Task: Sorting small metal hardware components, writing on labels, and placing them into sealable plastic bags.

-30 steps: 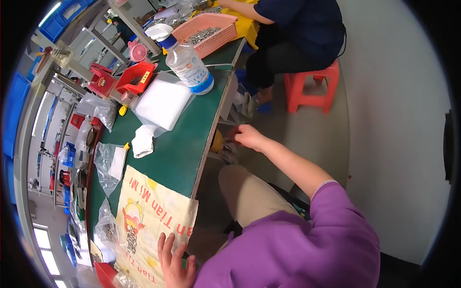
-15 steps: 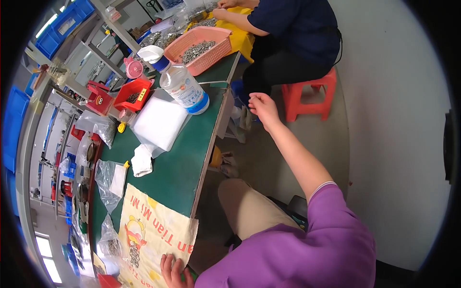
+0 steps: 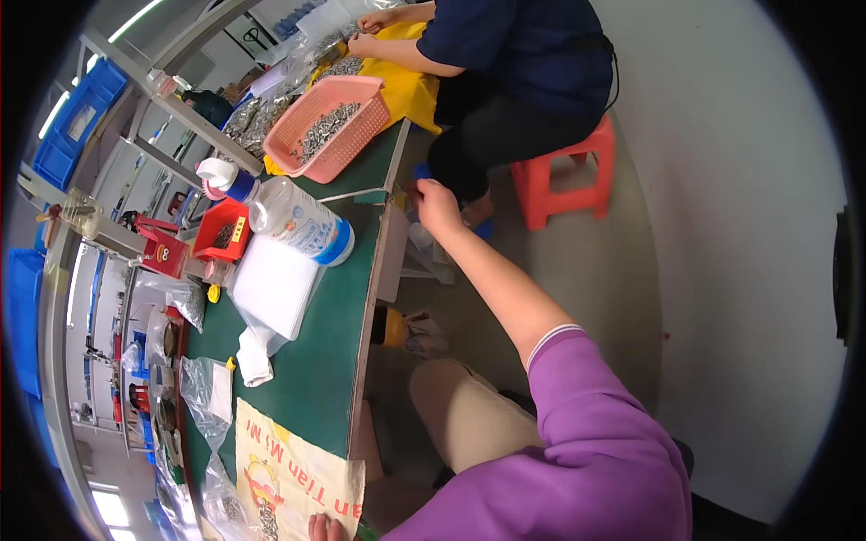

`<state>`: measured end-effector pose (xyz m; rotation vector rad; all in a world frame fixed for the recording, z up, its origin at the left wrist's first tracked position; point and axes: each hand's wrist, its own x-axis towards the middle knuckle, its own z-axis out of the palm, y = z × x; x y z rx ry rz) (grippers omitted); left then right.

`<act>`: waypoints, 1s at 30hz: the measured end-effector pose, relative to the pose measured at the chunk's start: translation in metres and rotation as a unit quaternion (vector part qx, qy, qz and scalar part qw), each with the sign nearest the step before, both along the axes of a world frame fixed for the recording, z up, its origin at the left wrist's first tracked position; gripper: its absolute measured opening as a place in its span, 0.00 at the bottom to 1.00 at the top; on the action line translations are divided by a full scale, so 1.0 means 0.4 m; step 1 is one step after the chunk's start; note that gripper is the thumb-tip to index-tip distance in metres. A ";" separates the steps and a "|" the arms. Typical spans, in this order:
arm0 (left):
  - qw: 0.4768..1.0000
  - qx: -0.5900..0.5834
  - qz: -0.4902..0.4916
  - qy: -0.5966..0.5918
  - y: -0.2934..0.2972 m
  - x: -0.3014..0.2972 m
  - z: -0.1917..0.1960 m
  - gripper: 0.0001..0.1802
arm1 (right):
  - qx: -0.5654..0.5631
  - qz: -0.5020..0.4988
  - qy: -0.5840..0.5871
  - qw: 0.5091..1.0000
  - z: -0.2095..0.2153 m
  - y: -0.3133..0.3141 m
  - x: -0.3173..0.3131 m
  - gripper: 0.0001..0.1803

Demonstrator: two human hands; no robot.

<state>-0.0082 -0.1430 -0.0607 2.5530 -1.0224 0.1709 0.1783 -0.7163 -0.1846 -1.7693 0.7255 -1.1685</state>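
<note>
One pink basket [image 3: 357, 144] of silvery pieces [image 3: 330, 129]

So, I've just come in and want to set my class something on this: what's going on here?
Someone in a purple top is at a green bench. The left hand, partly out of frame, rests on a printed cream sheet that bears small metal pieces. The right hand is stretched forward, beyond the bench's edge; whether it holds anything is unclear. Farther along, a co-worker on a red stool has both hands by a yellow cloth, near a pink basket of metal pieces.
</note>
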 end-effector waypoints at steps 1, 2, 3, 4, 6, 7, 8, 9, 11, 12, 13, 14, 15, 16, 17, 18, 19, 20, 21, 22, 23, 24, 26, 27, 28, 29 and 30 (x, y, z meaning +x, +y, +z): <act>1.000 0.016 0.003 -0.026 0.006 0.001 -0.011 0.31 | -0.101 0.022 0.042 0.994 0.015 -0.017 0.018 0.11; 0.999 0.018 0.005 -0.030 -0.016 -0.013 0.002 0.30 | -0.198 0.065 0.100 0.973 0.019 -0.039 0.037 0.11; 0.996 0.038 -0.006 -0.080 -0.026 -0.008 0.002 0.29 | -0.295 0.086 0.237 0.921 0.021 -0.050 0.057 0.12; 0.990 0.058 -0.016 -0.130 -0.033 -0.004 0.001 0.28 | -0.386 0.104 0.366 0.841 0.023 -0.060 0.078 0.12; 0.994 0.039 0.001 -0.101 -0.028 -0.012 -0.004 0.25 | -0.504 0.112 0.432 0.740 0.020 -0.062 0.098 0.12; 0.996 0.020 -0.007 -0.092 -0.034 -0.011 -0.007 0.25 | -0.567 0.083 0.418 0.705 -0.031 -0.096 0.130 0.13; 0.996 0.018 -0.012 -0.081 -0.041 -0.012 0.001 0.24 | -0.576 0.003 0.323 0.751 -0.059 -0.104 0.145 0.13; 0.997 0.017 -0.005 -0.080 -0.054 -0.010 0.008 0.24 | -0.586 -0.016 0.359 0.726 -0.087 -0.120 0.156 0.14; 0.992 0.051 -0.019 -0.117 -0.060 -0.010 0.019 0.23 | -0.553 0.066 0.324 0.765 -0.073 -0.120 0.174 0.17; 0.997 0.035 0.028 -0.063 -0.024 -0.025 -0.004 0.22 | -0.435 0.168 0.255 0.847 -0.053 -0.121 0.171 0.19; 0.996 0.031 0.022 -0.082 -0.027 -0.026 -0.005 0.22 | -0.439 0.174 0.252 0.845 -0.024 -0.108 0.158 0.19; 0.994 0.027 0.013 -0.103 -0.037 -0.022 -0.004 0.22 | -0.454 0.158 0.264 0.836 0.010 -0.092 0.135 0.20; 0.996 0.019 0.022 -0.084 -0.050 -0.027 0.006 0.22 | -0.467 0.141 0.279 0.827 0.028 -0.081 0.114 0.21; 0.995 0.031 0.018 -0.096 -0.064 -0.023 0.020 0.22 | -0.397 0.148 0.194 0.885 0.032 -0.075 0.110 0.20; 0.994 0.039 0.010 -0.106 -0.075 -0.021 0.028 0.22 | -0.401 0.148 0.200 0.881 0.023 -0.091 0.106 0.20; 0.997 0.007 0.032 -0.071 -0.072 -0.023 0.017 0.21 | -0.410 0.152 0.236 0.868 0.000 -0.114 0.120 0.18; 0.995 0.013 0.016 -0.094 -0.069 -0.019 0.015 0.21 | -0.418 0.155 0.271 0.853 -0.021 -0.134 0.132 0.17; 0.993 0.020 0.005 -0.120 -0.081 -0.009 0.027 0.21 | -0.423 0.159 0.266 0.852 -0.041 -0.146 0.150 0.16; 0.995 0.012 0.023 -0.095 -0.093 -0.009 0.037 0.20 | -0.428 0.162 0.261 0.850 -0.064 -0.164 0.160 0.16; 0.995 0.010 0.019 -0.097 -0.097 -0.003 0.033 0.19 | -0.482 0.156 0.300 0.808 -0.095 -0.195 0.166 0.17; 0.994 0.015 0.034 -0.106 -0.088 -0.007 0.033 0.19 | -0.433 0.169 0.313 0.828 -0.076 -0.163 0.173 0.18; 0.992 0.025 0.055 -0.115 -0.071 -0.020 0.040 0.19 | -0.419 0.210 0.411 0.782 0.042 -0.073 0.163 0.19; 0.994 0.005 0.033 -0.104 -0.092 -0.006 0.042 0.18 | -0.223 0.215 0.078 0.948 -0.101 -0.145 0.167 0.21; 0.995 -0.003 0.032 -0.099 -0.096 -0.001 0.043 0.18 | -0.234 0.220 0.078 0.944 -0.157 -0.169 0.184 0.21; 0.994 0.001 0.036 -0.106 -0.105 0.002 0.049 0.17 | -0.234 0.180 0.128 0.947 -0.205 -0.200 0.193 0.26; 0.993 -0.011 0.041 -0.107 -0.107 0.005 0.046 0.17 | -0.233 0.138 0.177 0.946 -0.235 -0.227 0.198 0.31; 0.993 -0.007 0.039 -0.115 -0.104 0.003 0.045 0.16 | -0.228 0.101 0.220 0.943 -0.226 -0.220 0.207 0.37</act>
